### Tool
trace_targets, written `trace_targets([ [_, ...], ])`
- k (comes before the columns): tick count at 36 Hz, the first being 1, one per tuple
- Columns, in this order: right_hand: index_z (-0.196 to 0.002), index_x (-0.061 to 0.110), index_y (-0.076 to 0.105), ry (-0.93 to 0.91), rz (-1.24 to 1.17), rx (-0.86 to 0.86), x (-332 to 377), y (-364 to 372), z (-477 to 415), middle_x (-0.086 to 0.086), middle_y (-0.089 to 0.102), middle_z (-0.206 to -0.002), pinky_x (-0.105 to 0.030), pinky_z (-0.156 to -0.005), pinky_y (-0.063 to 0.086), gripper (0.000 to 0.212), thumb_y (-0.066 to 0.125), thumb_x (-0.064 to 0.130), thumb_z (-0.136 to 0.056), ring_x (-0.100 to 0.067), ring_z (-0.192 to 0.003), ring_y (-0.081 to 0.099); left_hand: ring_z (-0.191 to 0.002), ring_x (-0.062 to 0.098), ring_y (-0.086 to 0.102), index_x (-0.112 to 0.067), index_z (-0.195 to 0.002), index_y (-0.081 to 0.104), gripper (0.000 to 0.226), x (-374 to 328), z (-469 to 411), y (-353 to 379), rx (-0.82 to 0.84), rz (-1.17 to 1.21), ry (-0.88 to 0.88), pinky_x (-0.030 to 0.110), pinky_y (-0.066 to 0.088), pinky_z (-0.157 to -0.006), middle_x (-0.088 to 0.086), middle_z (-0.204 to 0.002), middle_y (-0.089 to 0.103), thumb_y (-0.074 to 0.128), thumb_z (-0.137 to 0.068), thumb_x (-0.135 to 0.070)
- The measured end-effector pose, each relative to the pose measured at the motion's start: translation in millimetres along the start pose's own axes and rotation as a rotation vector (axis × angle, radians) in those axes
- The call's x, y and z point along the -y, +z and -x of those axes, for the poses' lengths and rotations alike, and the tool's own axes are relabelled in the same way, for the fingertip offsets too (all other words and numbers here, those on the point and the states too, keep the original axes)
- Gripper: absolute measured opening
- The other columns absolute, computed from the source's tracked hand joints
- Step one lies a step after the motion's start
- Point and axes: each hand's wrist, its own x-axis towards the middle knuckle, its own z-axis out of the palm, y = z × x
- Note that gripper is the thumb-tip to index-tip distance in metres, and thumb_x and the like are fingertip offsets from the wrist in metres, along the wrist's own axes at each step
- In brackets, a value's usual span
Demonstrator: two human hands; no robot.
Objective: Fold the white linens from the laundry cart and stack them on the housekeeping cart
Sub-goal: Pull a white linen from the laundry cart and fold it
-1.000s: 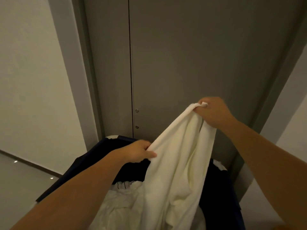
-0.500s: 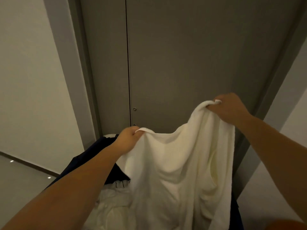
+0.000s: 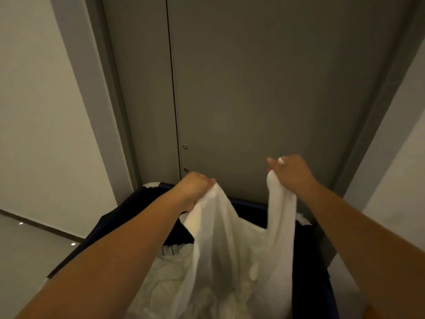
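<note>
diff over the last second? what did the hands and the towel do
The left hand and right hand first spread apart, stretching the white towel wide, then came back toward each other; its top edge now sags between them. Both keep their grip, nothing let go. The laundry cart, the linens in it and the grey door are unchanged.

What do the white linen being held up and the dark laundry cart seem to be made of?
The white linen looks like soft, fairly thick cloth, possibly cotton or terry. It is matte and hangs in heavy rounded folds, but the weave is too blurred to tell. The laundry cart seems to have dark navy fabric walls, matte and slightly sagging below the rim.
</note>
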Motion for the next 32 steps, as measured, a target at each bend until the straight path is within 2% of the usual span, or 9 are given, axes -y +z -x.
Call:
trace_targets([
  [5,-0.057,-0.007,0.051,-0.016,-0.209,-0.118,9,26,25,-0.019,0.047,-0.056,-0.033,-0.059,0.033,0.051,0.061,0.027,-0.093,-0.025,-0.056,0.045,-0.078,0.025,0.06,0.005,-0.097,0.061,0.022,3,1,27,0.027,0.234,-0.045,0.03,0.05,-0.066,0.016,-0.088,0.061,0.056,-0.097,-0.016],
  [9,-0.095,0.002,0.074,-0.045,-0.347,-0.057,17,40,43,-0.008,0.07,-0.085,-0.021,-0.07,0.042,0.027,0.062,0.026,-0.093,-0.015,-0.078,0.063,-0.078,0.02,0.06,-0.005,-0.101,0.057,0.01,1,1,39,-0.013,0.378,-0.034,0.027,0.05,-0.058,0.013,-0.094,0.061,0.06,-0.094,-0.011],
  [12,-0.109,0.007,0.071,-0.061,-0.447,0.019,18,48,54,-0.004,0.07,-0.103,-0.018,-0.08,0.046,0.024,0.061,0.02,-0.093,-0.01,-0.093,0.062,-0.075,0.018,0.06,-0.009,-0.098,0.059,0.008,0,2,43,0.024,0.454,0.03,0.024,0.052,-0.056,0.011,-0.092,0.061,0.055,-0.095,-0.003],
  [17,-0.129,0.018,0.059,-0.167,-0.423,0.118,3,50,61,0.005,0.062,-0.117,-0.001,-0.079,0.041,0.036,0.053,0.008,-0.095,-0.006,-0.105,0.058,-0.087,0.023,0.068,0.003,-0.095,0.066,0.019,5,9,40,0.113,0.563,0.087,0.024,0.056,-0.074,0.017,-0.094,0.069,0.05,-0.091,0.011],
  [19,-0.12,0.026,0.06,-0.201,-0.424,0.11,0,48,62,0.005,0.063,-0.111,-0.004,-0.076,0.043,0.038,0.05,0.0,-0.093,-0.002,-0.095,0.059,-0.097,0.026,0.068,0.002,-0.102,0.065,0.029,12,10,40,0.174,0.538,0.141,0.025,0.055,-0.079,0.018,-0.101,0.07,0.052,-0.083,0.02],
  [22,-0.092,0.034,0.051,-0.186,-0.409,0.076,-2,48,62,0.0,0.06,-0.079,-0.016,-0.058,0.043,0.038,0.047,-0.004,-0.089,-0.001,-0.061,0.053,-0.104,0.02,0.067,-0.005,-0.108,0.063,0.044,22,10,45,0.22,0.412,0.265,0.027,0.054,-0.086,0.015,-0.108,0.069,0.057,-0.076,0.024],
  [24,-0.084,0.031,0.047,-0.155,-0.386,0.068,-4,49,61,-0.001,0.054,-0.07,-0.02,-0.053,0.042,0.032,0.047,-0.001,-0.089,-0.008,-0.057,0.048,-0.098,0.019,0.069,-0.011,-0.097,0.068,0.035,22,10,49,0.13,0.257,0.369,0.028,0.054,-0.087,0.009,-0.104,0.07,0.069,-0.074,0.016],
  [27,-0.075,0.024,0.048,-0.161,-0.384,0.064,-4,52,62,0.005,0.049,-0.065,-0.013,-0.05,0.037,0.03,0.05,-0.001,-0.09,-0.006,-0.055,0.042,-0.086,0.012,0.064,-0.013,-0.078,0.072,0.015,19,8,53,-0.048,-0.044,0.528,0.016,0.05,-0.079,-0.005,-0.093,0.065,0.073,-0.078,0.003],
  [32,-0.058,0.022,0.057,-0.14,-0.487,-0.03,-7,55,65,0.01,0.055,-0.059,-0.012,-0.053,0.04,0.044,0.052,-0.017,-0.078,0.0,-0.054,0.048,-0.074,0.003,0.052,-0.005,-0.081,0.07,0.005,19,7,55,-0.118,-0.169,0.643,0.008,0.04,-0.068,-0.003,-0.092,0.057,0.069,-0.085,-0.007],
])
